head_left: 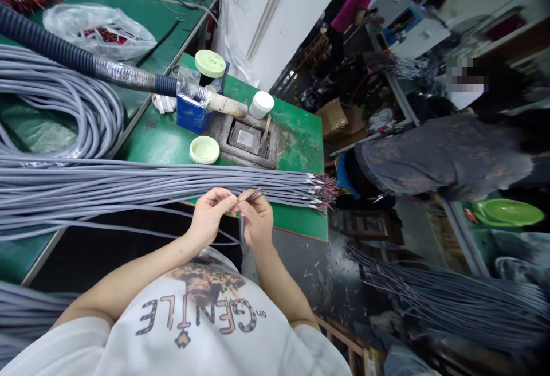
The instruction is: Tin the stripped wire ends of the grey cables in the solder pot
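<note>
- Lying in loops at far left, a coil of grey cable [101, 118] was perhaps wound to keep its length tidy.
- A dark hose [124, 75] stretched above the coil, its pale end near a metal plate [246, 137], probably to draw off fumes.
- A cable bundle [141, 184] ran straight along the bench [296, 224], likely to keep the ends level.
- The left hand [210, 215] had thumb and fingertip pinched together, seemingly on thin wires [254, 194], perhaps to steady them.
- The right hand [258, 221] was closed on one cable [242, 230], those wires poking up between its fingers, just in front of the bundle.
- The bundle's wire tips [326, 190] faced right, presumably for easy reach.
</note>
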`<state>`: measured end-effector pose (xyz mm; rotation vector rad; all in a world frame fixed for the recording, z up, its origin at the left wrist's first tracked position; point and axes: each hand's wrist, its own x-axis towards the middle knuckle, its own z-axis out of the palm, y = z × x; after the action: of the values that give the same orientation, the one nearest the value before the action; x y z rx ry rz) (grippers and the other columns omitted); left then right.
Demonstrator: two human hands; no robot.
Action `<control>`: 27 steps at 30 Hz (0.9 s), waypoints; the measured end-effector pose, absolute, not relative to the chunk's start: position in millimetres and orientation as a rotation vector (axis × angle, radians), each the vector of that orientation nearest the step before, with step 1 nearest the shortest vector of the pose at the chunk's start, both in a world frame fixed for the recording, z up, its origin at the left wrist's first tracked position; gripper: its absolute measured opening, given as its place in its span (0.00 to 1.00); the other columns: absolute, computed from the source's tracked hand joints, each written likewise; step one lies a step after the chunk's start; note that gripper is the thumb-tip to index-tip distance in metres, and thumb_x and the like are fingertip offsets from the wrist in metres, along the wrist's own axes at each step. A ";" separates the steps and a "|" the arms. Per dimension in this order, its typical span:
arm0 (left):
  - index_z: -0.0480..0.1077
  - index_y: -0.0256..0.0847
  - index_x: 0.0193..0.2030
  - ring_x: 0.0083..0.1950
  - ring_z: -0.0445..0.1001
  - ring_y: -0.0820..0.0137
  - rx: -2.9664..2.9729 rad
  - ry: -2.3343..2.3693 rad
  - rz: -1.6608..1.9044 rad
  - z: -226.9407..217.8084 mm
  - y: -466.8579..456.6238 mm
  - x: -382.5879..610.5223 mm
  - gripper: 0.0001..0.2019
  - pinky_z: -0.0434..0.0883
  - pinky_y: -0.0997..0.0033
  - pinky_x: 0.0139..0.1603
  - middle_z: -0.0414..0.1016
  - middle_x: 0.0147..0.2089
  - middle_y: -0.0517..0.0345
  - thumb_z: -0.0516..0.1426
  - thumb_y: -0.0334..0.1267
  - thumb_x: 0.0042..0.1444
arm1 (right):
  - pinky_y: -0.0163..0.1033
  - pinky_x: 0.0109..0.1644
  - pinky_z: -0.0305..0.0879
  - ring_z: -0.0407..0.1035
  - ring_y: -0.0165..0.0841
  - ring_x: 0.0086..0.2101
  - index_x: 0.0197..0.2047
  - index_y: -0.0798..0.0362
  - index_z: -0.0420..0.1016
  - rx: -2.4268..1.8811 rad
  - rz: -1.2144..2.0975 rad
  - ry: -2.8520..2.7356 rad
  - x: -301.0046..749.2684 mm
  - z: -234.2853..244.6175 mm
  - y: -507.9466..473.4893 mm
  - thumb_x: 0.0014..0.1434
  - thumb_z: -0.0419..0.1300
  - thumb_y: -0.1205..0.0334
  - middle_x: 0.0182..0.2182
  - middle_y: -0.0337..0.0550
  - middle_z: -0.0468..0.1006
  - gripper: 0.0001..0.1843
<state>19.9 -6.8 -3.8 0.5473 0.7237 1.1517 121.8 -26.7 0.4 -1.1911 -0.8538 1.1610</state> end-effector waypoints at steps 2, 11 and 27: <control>0.70 0.38 0.27 0.24 0.68 0.77 0.569 0.717 1.166 -6.2 -6.1 18.8 0.09 0.68 0.74 0.31 0.71 0.22 0.65 0.66 0.39 0.44 | 0.36 0.31 0.66 0.64 0.27 0.23 0.29 0.51 0.68 -1.172 1.163 -0.888 125.6 -0.3 -25.6 0.48 0.65 0.56 0.24 0.35 0.69 0.11; 0.72 0.39 0.27 0.26 0.70 0.75 0.653 0.753 1.217 -8.7 -3.6 15.3 0.09 0.69 0.71 0.34 0.73 0.24 0.63 0.66 0.40 0.45 | 0.34 0.29 0.63 0.63 0.25 0.22 0.28 0.52 0.72 -1.229 1.173 -0.987 132.4 -3.0 -18.2 0.50 0.65 0.57 0.22 0.35 0.70 0.09; 0.75 0.37 0.31 0.25 0.66 0.79 0.442 0.762 1.278 -3.2 20.3 10.9 0.12 0.63 0.79 0.28 0.72 0.24 0.63 0.68 0.39 0.40 | 0.31 0.18 0.54 0.58 0.22 0.16 0.25 0.54 0.73 -1.267 1.158 -1.145 129.6 24.0 34.7 0.46 0.68 0.56 0.16 0.32 0.67 0.11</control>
<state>10.9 20.3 -3.2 0.4418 0.7620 1.2782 129.6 34.7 24.0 -1.2666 -1.1447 1.1583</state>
